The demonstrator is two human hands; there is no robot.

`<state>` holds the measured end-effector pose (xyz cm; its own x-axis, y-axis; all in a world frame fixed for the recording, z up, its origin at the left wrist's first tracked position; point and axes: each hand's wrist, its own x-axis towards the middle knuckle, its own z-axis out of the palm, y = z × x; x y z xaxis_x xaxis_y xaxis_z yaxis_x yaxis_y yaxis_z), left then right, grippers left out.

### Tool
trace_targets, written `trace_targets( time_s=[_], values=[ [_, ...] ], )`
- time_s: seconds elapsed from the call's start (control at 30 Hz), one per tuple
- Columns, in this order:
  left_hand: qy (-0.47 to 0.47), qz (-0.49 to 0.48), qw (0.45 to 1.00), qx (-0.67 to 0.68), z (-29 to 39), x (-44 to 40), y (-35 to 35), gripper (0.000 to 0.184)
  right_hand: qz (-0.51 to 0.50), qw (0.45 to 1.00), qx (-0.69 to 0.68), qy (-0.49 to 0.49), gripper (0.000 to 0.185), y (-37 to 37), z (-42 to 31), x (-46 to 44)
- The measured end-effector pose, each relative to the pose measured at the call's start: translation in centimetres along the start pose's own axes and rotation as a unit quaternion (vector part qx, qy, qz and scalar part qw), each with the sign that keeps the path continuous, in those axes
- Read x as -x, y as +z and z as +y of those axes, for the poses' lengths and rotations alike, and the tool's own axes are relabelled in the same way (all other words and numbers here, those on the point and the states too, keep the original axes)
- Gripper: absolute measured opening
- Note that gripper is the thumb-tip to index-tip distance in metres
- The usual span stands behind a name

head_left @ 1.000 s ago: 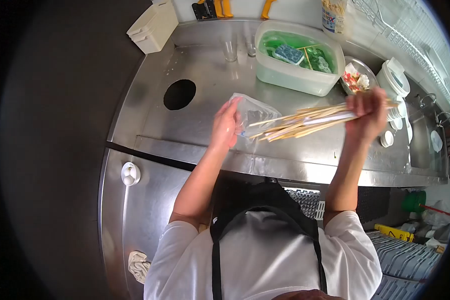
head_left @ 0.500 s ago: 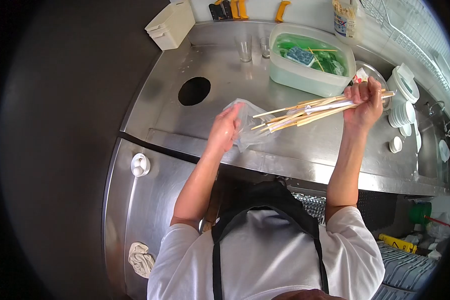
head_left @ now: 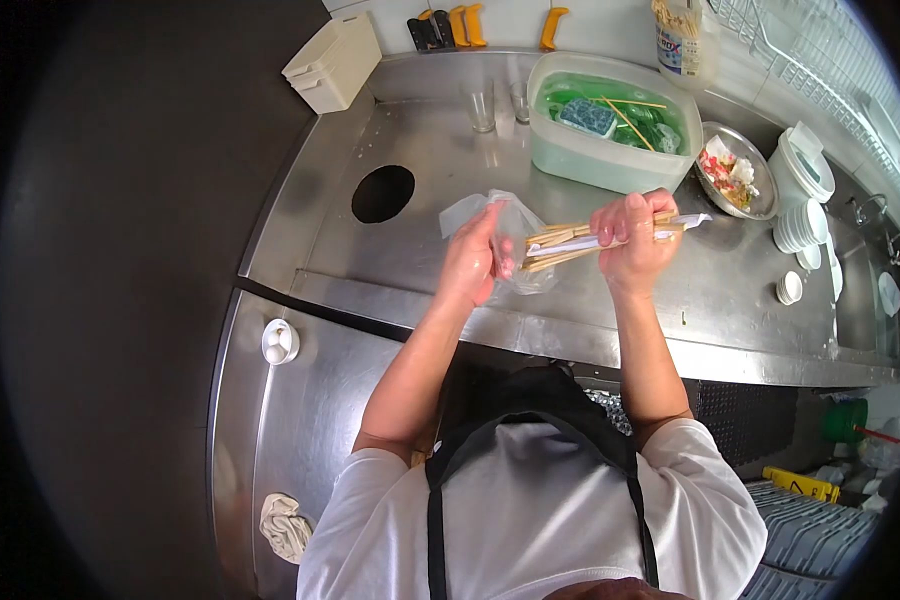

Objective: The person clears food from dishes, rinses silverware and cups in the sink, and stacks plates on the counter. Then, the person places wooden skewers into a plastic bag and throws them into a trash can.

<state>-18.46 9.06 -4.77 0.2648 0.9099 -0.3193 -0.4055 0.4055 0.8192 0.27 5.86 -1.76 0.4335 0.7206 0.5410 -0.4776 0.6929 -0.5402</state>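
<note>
A bundle of chopsticks (head_left: 567,243), wooden with some white paper among them, is wrapped in the closed fingers of my right hand (head_left: 634,243). Their far ends point left, at the mouth of a clear plastic bag (head_left: 526,275). My left hand (head_left: 473,254) grips that bag, with part of the film stretched over its fingers. Whether the chopstick tips lie inside the film or just against it, I cannot tell. Both hands are above the steel counter (head_left: 450,165).
A tub (head_left: 595,165) of green liquid holds a sponge and sticks. Around it stand a metal bowl (head_left: 755,195) of scraps, glasses (head_left: 482,108), stacked white cups (head_left: 802,228) and a jar (head_left: 682,50) of sticks. The counter has a round hole (head_left: 383,194). A small bowl (head_left: 280,341) holds white eggs.
My right hand has moved left with the chopsticks, bringing their ends to the bag. My left hand has shifted slightly right, and the scrap bowl shows more fully.
</note>
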Motion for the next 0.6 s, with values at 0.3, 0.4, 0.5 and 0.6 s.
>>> trace_targets(
  time_s=[0.3,0.4,0.5,0.6],
  values=[
    [0.006,-0.107,0.994,0.026,1.6,2.2,2.6,0.046,-0.001,0.999,-0.028,-0.041,0.021,0.5,2.1,0.6],
    [0.0,-0.142,0.99,0.022,2.1,3.6,3.2,0.044,0.016,0.996,-0.032,-0.08,0.02,0.8,2.1,0.0],
    [0.043,-0.176,0.983,0.017,1.1,3.7,4.5,0.044,0.081,0.992,-0.053,-0.082,0.021,1.3,2.6,-0.5],
    [0.042,-0.163,0.985,-0.034,-0.8,3.2,5.0,0.041,0.245,0.968,-0.056,0.017,0.027,0.9,4.6,-1.5]
  ],
)
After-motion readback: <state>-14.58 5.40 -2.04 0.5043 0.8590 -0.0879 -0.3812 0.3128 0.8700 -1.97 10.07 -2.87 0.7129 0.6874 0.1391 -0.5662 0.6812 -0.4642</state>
